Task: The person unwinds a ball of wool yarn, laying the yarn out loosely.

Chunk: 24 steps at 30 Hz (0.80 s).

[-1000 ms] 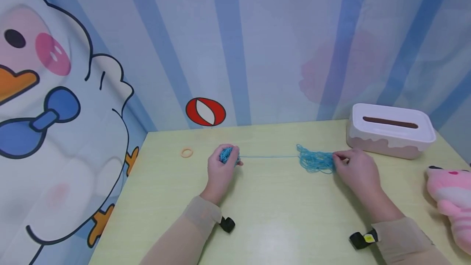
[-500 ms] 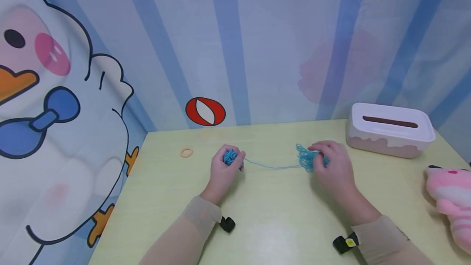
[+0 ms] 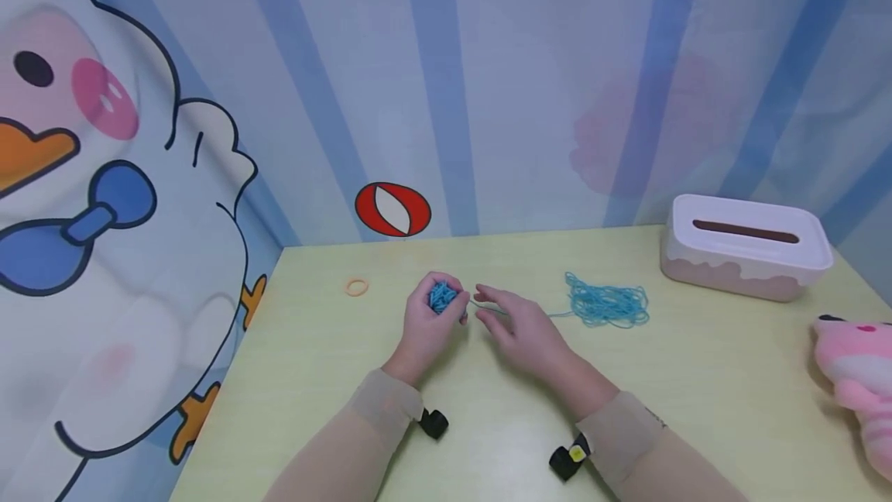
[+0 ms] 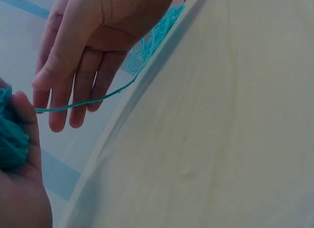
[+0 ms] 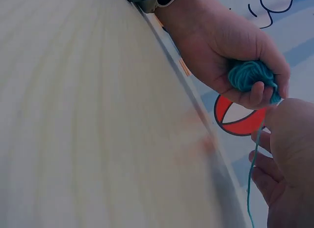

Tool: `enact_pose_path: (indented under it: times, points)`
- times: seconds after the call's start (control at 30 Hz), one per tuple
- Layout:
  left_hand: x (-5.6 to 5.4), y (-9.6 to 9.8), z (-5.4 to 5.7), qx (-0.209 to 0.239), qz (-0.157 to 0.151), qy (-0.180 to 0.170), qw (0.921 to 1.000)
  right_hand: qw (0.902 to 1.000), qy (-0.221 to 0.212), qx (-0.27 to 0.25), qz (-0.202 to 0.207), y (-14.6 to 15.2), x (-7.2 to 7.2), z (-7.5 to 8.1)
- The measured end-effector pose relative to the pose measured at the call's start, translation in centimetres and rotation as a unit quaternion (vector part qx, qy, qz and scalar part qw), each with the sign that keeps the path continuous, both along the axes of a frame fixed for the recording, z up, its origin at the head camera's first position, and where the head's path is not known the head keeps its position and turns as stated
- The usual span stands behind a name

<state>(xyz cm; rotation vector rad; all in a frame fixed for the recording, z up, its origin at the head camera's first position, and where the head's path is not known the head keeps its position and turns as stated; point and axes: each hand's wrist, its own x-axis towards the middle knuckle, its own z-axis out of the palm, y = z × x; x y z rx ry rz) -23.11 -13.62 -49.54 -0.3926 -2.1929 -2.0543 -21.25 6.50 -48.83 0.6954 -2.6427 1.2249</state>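
My left hand [image 3: 423,331] curls round a small ball of blue yarn [image 3: 442,297], thumb in front. Facing it, my right hand [image 3: 528,333] has its fingers fairly straight, with the thumb apart from them in the head view. A single yarn strand [image 4: 110,94] runs from the ball past the right fingers [image 4: 61,110] to a loose heap of the same yarn [image 3: 609,305] on the table at the right. In the right wrist view the wound ball [image 5: 251,76] shows between the left fingers and palm, its back hidden by the hand.
On the pale wooden table [image 3: 488,440], a small orange ring [image 3: 357,287] lies left of the hands. A white and pinkish tissue box [image 3: 746,246] stands at the back right, with a pink plush toy [image 3: 853,386] near the right edge. A printed curtain [image 3: 530,84] rises behind.
My right hand has let go of the yarn heap and moved left, close to the ball. The strand, taut at first, now hangs slacker. The left hand still holds the ball, slightly farther right.
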Motion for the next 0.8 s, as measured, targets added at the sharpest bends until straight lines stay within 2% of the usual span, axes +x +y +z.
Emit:
enact_pose_path:
  times: [0.1, 0.23, 0.53, 0.6, 0.67, 0.8]
  points:
    - [-0.1, 0.1, -0.1, 0.007, -0.007, 0.002, 1.0, 0.9999, 0.002, -0.001, -0.017, -0.7, -0.2, -0.2]
    - [-0.1, 0.1, -0.1, -0.001, -0.01, 0.0, 0.9999, 0.9982, 0.029, -0.007, -0.053, -0.9, -0.1, -0.2]
    - [-0.1, 0.3, 0.3, -0.057, 0.016, -0.004, 0.9983, 0.9882, 0.094, -0.04, -0.114, 0.7, 0.0, 0.1]
    - [-0.1, 0.4, 0.3, -0.048, 0.01, -0.002, 0.9988, 0.9841, 0.114, -0.052, -0.126, 1.2, 0.0, 0.1]
    - [-0.2, 0.5, 0.3, -0.021, -0.005, -0.008, 0.9997, 0.9791, 0.135, -0.063, -0.138, 1.6, -0.1, 0.0]
    - [-0.3, 0.4, 0.1, 0.036, -0.027, -0.04, 0.9982, 0.9668, 0.188, -0.084, -0.151, 2.6, -0.2, -0.2]
